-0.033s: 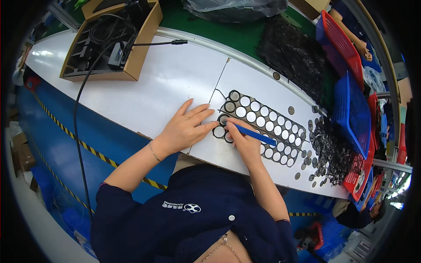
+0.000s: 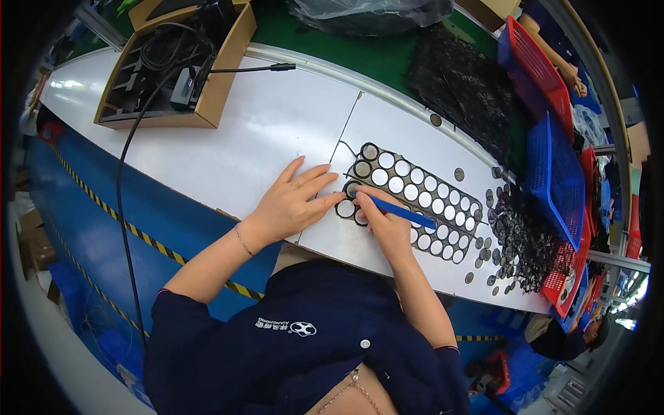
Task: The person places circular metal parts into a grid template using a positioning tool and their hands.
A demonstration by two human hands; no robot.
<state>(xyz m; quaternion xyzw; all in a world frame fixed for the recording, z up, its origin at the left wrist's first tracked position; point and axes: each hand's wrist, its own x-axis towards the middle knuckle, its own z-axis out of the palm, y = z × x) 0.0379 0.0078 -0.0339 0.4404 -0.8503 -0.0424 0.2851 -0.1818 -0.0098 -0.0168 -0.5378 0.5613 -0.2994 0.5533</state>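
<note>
On the white table [image 2: 277, 131] lies a thin black sheet punched with rows of round holes [image 2: 415, 197], flat on the surface and running slantwise away from the person toward the right; its near end sits directly under both hands. The left hand [image 2: 294, 202] lies open and flat, fingers spread, with its fingertips [image 2: 337, 203] pressing the near edge of the sheet; it holds nothing. The right hand [image 2: 384, 225] is closed in a pen-like grip around a slim blue tool [image 2: 401, 212], whose tip meets the sheet at one of the nearest holes, beside the left fingertips. The sheet looks light, thin and somewhat flexible, the narrow webs between holes likely to bend or crease if lifted from one corner; it would best be pinned flat near the spot being worked, or lifted along its outer edge with both hands. Small dark round discs [image 2: 487, 243] lie scattered to the right of the sheet, next to a heap of black punched pieces [image 2: 522, 238]. Further right stand blue and red mesh baskets [image 2: 553, 166], and at the far left of the table an open cardboard box with black cables [image 2: 173, 66].
</note>
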